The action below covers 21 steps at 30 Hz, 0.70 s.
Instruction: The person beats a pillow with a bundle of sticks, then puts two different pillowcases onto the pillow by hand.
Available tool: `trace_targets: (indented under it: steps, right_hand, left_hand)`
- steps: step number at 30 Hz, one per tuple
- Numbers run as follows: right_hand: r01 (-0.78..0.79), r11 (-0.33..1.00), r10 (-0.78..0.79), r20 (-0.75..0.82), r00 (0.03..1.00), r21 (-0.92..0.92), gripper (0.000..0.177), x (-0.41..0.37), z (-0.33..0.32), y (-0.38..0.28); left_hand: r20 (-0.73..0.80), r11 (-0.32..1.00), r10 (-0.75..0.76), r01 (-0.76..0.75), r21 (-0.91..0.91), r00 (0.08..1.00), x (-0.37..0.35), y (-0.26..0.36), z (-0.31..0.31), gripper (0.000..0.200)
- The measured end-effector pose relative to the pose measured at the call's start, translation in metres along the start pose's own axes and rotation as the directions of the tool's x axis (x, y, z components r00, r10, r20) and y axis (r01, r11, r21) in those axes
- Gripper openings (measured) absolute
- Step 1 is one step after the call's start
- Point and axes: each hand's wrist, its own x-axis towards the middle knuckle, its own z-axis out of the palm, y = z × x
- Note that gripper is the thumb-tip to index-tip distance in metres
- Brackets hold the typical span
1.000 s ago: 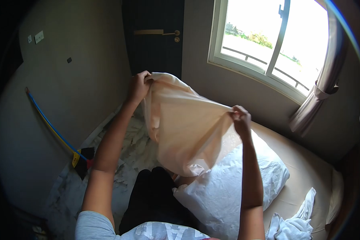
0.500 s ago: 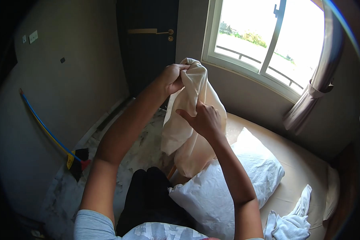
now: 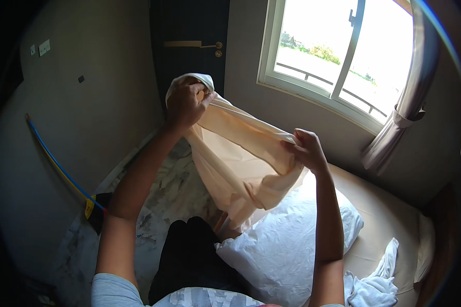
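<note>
The bed (image 3: 394, 215), under a tan sheet, carries the white pillow (image 3: 287, 240), which lies at the near edge of the mattress against the person's lap. Above the pillow hangs the peach pillowcase (image 3: 241, 158) — stretched in the air between both hands. Its loose lower end droops to the pillow's upper left corner and perhaps brushes it; the folds there are too bunched to be sure. A crumpled white cloth (image 3: 374, 289) lies on the sheet to the right of the pillow.

The left arm is almost straight, reaching up and forward, well above and to the left of the pillow, with the wrist bent inward. The right arm rises steeply from the elbow, directly over the pillow, and ends lower than the left.

The left hand (image 3: 187, 102) is clenched in a fist around a gathered corner of the pillowcase, with the back of the hand toward the camera. The right hand (image 3: 305, 148) grips the opposite edge — thumb on top, fingers (image 3: 292, 146) curled under the taut fabric.
</note>
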Motion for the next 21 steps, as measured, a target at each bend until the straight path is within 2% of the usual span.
trace_targets:
  steps: [1,2,3,5,7,8,9,11,12,13,14,15,17,18,19,21]
  right_hand:
    - [-0.06,0.992,0.046,0.124,0.991,0.115,0.021,-0.003,-0.005,0.0]
    - [-0.154,0.938,0.06,0.29,0.955,0.312,0.03,-0.011,-0.008,-0.007]
    - [-0.228,0.903,0.039,0.46,0.887,0.363,0.047,-0.015,-0.015,-0.003]
    - [-0.154,0.842,-0.147,0.493,0.857,0.518,0.047,-0.022,-0.02,0.009]
    - [-0.105,0.772,-0.161,0.351,0.922,0.627,0.044,-0.024,-0.027,0.026]
    - [-0.072,0.734,-0.161,0.276,0.947,0.676,0.042,-0.024,-0.03,0.031]
    - [-0.072,0.765,-0.069,0.193,0.979,0.64,0.035,-0.023,-0.035,0.025]
    - [-0.111,0.937,0.14,-0.066,0.988,0.331,0.03,-0.015,-0.049,0.027]
    - [-0.058,0.998,0.048,-0.326,0.944,-0.021,0.028,-0.012,-0.056,0.032]
    - [-0.086,0.924,-0.129,-0.515,0.847,-0.373,0.026,-0.009,-0.06,0.039]
    - [-0.19,0.729,-0.356,-0.602,0.715,-0.657,0.024,-0.009,-0.062,0.044]
    - [-0.213,0.674,-0.407,-0.597,0.692,-0.707,0.023,-0.011,-0.062,0.041]
    - [-0.261,0.55,-0.514,-0.568,0.643,-0.794,0.02,-0.013,-0.062,0.032]
    - [-0.313,0.518,-0.439,-0.561,0.702,-0.796,0.018,-0.014,-0.063,0.032]
    - [-0.292,0.683,-0.228,-0.576,0.785,-0.67,0.018,-0.012,-0.07,0.043]
    - [-0.334,0.89,0.184,-0.424,0.887,-0.312,0.018,-0.006,-0.082,0.053]
  left_hand:
    - [0.041,0.999,-0.038,0.039,-0.02,0.998,0.001,-0.002,-0.001,0.026]
    - [0.082,0.996,-0.078,0.082,-0.039,0.994,0.002,-0.006,-0.002,0.027]
    - [0.126,0.99,-0.119,0.126,-0.056,0.985,0.002,-0.01,-0.002,0.028]
    - [0.04,0.999,0.032,-0.033,0.031,0.999,-0.001,-0.023,0.002,0.027]
    - [-0.057,0.958,0.239,-0.226,0.175,0.969,-0.002,-0.034,0.003,0.027]
    - [0.07,0.977,0.093,-0.104,0.188,0.993,-0.005,-0.033,-0.002,0.032]
    - [0.087,0.944,0.152,-0.171,0.282,0.984,-0.008,-0.033,-0.005,0.036]
    - [0.138,0.839,0.258,-0.293,0.458,0.956,-0.018,-0.035,-0.012,0.045]
    - [0.193,0.772,0.292,-0.35,0.531,0.937,-0.028,-0.041,-0.01,0.056]
    - [0.262,0.771,0.271,-0.372,0.516,0.926,-0.038,-0.048,-0.008,0.059]
    - [0.331,0.771,0.251,-0.395,0.501,0.91,-0.047,-0.054,-0.008,0.062]
    - [0.395,0.769,0.232,-0.416,0.485,0.889,-0.054,-0.054,-0.009,0.064]
    - [0.47,0.777,0.185,-0.421,0.468,0.863,-0.057,-0.053,-0.01,0.056]
    - [0.514,0.805,0.143,-0.401,0.436,0.846,-0.058,-0.058,-0.012,0.055]
    - [0.558,0.832,0.103,-0.379,0.405,0.823,-0.059,-0.063,-0.013,0.054]
    - [0.504,0.775,0.258,-0.488,0.402,0.824,-0.059,-0.066,-0.015,0.043]
